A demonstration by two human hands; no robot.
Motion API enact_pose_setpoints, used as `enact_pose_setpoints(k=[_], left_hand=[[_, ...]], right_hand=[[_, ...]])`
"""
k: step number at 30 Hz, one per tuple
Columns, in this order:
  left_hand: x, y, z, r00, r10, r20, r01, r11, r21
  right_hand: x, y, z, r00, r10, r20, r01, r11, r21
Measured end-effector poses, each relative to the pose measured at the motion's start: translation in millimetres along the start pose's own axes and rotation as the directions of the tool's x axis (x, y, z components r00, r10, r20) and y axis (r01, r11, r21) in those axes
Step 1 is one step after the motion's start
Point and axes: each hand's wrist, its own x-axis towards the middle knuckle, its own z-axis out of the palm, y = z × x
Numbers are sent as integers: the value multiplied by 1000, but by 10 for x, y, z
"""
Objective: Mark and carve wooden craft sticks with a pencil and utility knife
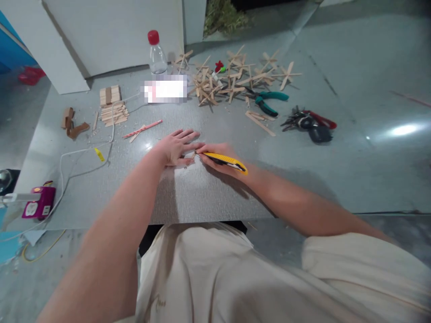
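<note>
My right hand is closed around a yellow utility knife, its tip angled down to the left at the table. Beside the tip, my left hand lies flat with its fingers spread on the grey tabletop. A small pale bit of wooden stick shows between the left thumb and forefinger, close to the blade tip. The rest of that piece, if any, is hidden by my fingers. Above my left hand lies a red-and-white pencil across a short wooden stick.
Star-shaped pieces of crossed wooden sticks are heaped at the back. Teal-handled pliers and a bunch of keys lie to the right. Stacked sticks, a clear bottle, a white cable and a purple box are leftward.
</note>
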Motion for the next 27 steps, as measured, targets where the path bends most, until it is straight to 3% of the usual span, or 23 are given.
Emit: enact_pose_setpoints(k=[7, 21, 27], left_hand=[[-4, 38, -30, 999, -8, 45, 9, 1000, -27], [-2, 36, -6, 999, -16, 30, 17, 999, -44], [-32, 36, -11, 1000, 3, -30, -5, 997, -78]], right_hand=[[-32, 13, -13, 1000, -3, 6, 3, 1000, 0], [-110, 5, -60, 996, 79, -37, -77, 996, 50], [-58, -26, -16, 999, 47, 7, -47, 998, 37]])
